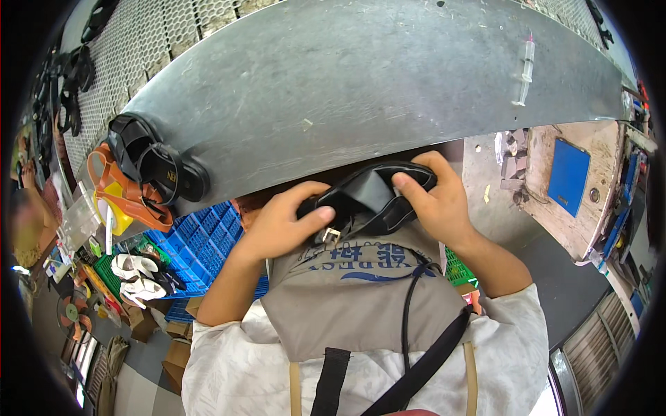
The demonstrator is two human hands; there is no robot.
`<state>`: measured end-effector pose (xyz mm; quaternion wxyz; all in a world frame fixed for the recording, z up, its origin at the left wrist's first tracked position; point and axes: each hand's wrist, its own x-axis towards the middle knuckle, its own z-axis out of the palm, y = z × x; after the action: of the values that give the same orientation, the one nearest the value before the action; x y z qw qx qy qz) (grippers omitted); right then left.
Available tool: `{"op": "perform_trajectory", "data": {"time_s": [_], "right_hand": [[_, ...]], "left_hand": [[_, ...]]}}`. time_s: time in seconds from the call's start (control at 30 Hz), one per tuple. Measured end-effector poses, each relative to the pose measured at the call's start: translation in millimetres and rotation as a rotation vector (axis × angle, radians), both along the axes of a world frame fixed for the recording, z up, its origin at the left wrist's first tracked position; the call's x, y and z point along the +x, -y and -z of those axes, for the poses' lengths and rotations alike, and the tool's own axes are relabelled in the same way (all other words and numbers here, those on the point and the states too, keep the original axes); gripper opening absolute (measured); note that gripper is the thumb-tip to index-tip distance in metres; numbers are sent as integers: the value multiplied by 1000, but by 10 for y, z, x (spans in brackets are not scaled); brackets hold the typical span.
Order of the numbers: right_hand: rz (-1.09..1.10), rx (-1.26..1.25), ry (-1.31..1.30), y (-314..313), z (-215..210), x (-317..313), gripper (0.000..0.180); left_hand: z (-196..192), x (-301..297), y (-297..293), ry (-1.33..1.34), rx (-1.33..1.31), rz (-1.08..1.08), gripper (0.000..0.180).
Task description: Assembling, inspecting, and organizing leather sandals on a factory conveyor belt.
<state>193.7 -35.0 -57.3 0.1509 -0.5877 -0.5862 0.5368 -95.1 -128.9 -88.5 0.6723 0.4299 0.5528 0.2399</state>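
Note:
A black sandal [378, 191] with a small metal buckle [331, 236] is held between my two hands, in front of my grey apron and just past the near edge of the metal bench. My left hand [286, 220] grips one end, its thumb on top near the buckle. At the other end my right hand [438, 197] wraps its fingers around the far side, with the thumb pressing on the straps. Fingers of both hands are partly hidden behind the sandal.
The curved metal bench [312, 83] spans the front. Black sandals [173, 173] and orange sandals [142, 208] lie at its left end; a syringe [527, 69] lies at right. Blue crates [201, 239] and white shoes [139, 277] are lower left. A blue pad [569, 177] rests on a worn stand.

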Motion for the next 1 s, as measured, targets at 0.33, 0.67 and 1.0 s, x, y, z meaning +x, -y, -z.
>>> {"op": "perform_trajectory", "data": {"time_s": [0.33, 0.67, 1.0], "right_hand": [[51, -9, 37, -210, -424, 153, 23], [-141, 437, 22, -570, -424, 253, 13], [-99, 322, 10, -615, -642, 419, 11]], "left_hand": [[-306, -7, 94, 39, 8, 47, 43], [-1419, -1771, -1934, 151, 325, -878, 35], [-1048, -299, -2918, -543, 767, -268, 66]]}}
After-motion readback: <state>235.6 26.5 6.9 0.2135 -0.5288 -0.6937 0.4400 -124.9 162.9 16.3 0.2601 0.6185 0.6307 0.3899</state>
